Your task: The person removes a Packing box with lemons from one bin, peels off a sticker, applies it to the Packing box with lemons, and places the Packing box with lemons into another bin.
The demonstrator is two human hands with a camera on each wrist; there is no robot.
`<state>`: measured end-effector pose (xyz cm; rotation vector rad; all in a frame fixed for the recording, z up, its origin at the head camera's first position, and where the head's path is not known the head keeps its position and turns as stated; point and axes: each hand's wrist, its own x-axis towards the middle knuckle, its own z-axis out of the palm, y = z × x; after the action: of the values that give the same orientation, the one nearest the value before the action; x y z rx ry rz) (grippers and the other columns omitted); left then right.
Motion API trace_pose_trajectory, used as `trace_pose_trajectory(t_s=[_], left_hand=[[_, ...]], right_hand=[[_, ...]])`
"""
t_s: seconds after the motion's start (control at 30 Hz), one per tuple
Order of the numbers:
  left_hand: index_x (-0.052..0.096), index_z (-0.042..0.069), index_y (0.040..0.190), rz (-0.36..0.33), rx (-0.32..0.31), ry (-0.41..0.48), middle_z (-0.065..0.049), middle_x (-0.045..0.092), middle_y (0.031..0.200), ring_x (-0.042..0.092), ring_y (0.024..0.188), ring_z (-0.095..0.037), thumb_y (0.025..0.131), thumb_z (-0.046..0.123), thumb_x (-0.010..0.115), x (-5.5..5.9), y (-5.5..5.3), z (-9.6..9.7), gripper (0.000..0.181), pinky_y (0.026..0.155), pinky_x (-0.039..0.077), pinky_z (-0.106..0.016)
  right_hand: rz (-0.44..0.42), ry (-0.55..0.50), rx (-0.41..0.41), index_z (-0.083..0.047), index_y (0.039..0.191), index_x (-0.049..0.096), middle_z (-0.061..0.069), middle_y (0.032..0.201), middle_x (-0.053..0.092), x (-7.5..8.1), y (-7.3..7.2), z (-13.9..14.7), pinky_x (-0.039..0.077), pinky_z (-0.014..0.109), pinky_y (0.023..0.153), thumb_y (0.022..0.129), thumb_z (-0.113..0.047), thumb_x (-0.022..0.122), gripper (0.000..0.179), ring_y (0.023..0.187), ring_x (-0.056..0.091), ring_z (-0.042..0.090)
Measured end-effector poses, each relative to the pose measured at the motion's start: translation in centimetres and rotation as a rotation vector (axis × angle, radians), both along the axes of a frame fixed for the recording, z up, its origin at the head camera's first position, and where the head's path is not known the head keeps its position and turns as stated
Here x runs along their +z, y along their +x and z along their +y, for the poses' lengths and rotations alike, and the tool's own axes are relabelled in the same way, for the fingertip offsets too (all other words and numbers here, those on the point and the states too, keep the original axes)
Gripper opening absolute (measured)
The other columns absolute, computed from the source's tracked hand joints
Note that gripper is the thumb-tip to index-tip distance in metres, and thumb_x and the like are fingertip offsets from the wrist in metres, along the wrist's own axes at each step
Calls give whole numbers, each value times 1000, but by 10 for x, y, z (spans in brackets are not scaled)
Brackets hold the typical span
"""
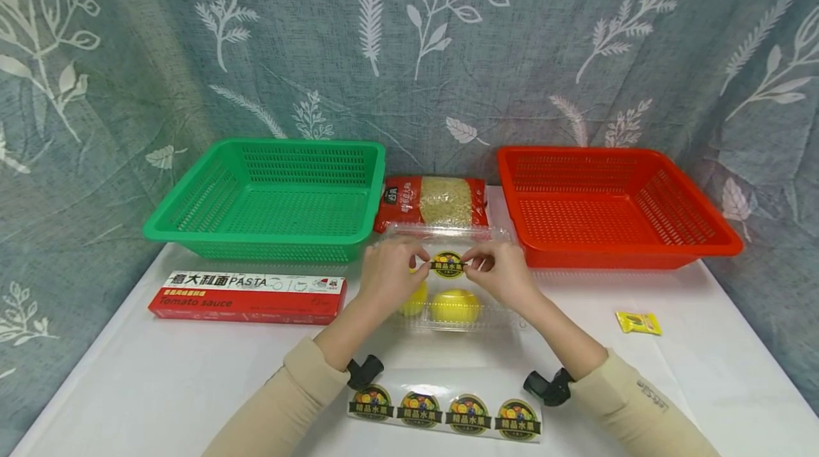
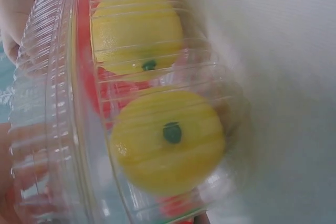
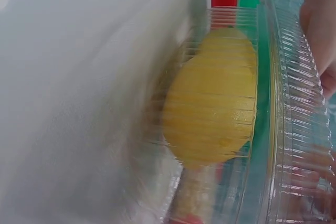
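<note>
My left hand [image 1: 393, 273] pinches the left end of a round black fruit sticker [image 1: 447, 265] with a band across its middle. The thumb and fingers of my right hand [image 1: 503, 273] hold the opposite end. Between them the sticker lies flat, close over the lid of a clear plastic clamshell box [image 1: 495, 318]. Inside the box are two yellow lemons [image 1: 455, 306], seen through the ribbed wall [image 2: 50, 103] in the left wrist view, where their green stem ends show. The right wrist view shows a lemon [image 3: 210, 111] partly covering the other.
A sheet of matching stickers [image 1: 444, 414] lies in front. Behind the box is a red pasta bag [image 1: 399, 205], between a green basket [image 1: 262, 237] and a red basket [image 1: 614, 258]. A red pasta box [image 1: 246, 304] sits left, a small yellow packet [image 1: 638, 323] right.
</note>
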<state>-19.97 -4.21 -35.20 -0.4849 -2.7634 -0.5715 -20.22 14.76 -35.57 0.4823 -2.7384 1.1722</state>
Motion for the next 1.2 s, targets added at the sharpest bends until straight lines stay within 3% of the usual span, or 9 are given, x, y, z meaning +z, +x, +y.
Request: trace_pose_trajectory(t_s=[0.2, 0.4, 0.67, 1.03, 1.2], left_hand=[[72, 16, 82, -5, 8, 44, 1, 62, 82, 54, 74, -16, 79, 20, 69, -1, 3, -2, 5, 64, 37, -31], [71, 14, 85, -20, 14, 154, -4, 64, 95, 54, 80, -19, 80, 18, 68, 0, 5, -6, 7, 68, 39, -34], [70, 7, 89, -26, 29, 285, -7, 58, 88, 52, 86, -24, 80, 12, 68, 0, 9, -13, 11, 75, 43, -40], [67, 2, 102, -46, 87, 367, -13, 53, 103, 47, 99, -31, 80, 13, 68, -3, 13, -20, 25, 81, 44, -43], [61, 0, 112, -55, 85, 394, -16, 50, 110, 45, 104, -33, 80, 13, 67, -5, 14, -23, 35, 84, 43, -46]], right_hand=[[-46, -164, -17, 1, 84, 69, 6, 69, 62, 1, 3, 4, 47, 21, 52, 77, 1, 68, 7, 62, 55, 16], [-56, -277, 22, 3, 85, 68, 6, 71, 63, 2, 5, 12, 48, 22, 51, 78, 1, 66, 8, 62, 56, 15], [-144, -331, 6, 4, 91, 66, 10, 79, 63, 5, 9, 20, 50, 24, 56, 81, -1, 65, 11, 65, 56, 14], [-172, -363, -35, 6, 94, 65, 9, 77, 61, 10, 16, 33, 51, 24, 58, 81, -2, 65, 15, 64, 56, 15], [-175, -373, -57, 6, 97, 65, 9, 78, 60, 11, 18, 39, 52, 25, 59, 82, -4, 65, 18, 64, 57, 13]])
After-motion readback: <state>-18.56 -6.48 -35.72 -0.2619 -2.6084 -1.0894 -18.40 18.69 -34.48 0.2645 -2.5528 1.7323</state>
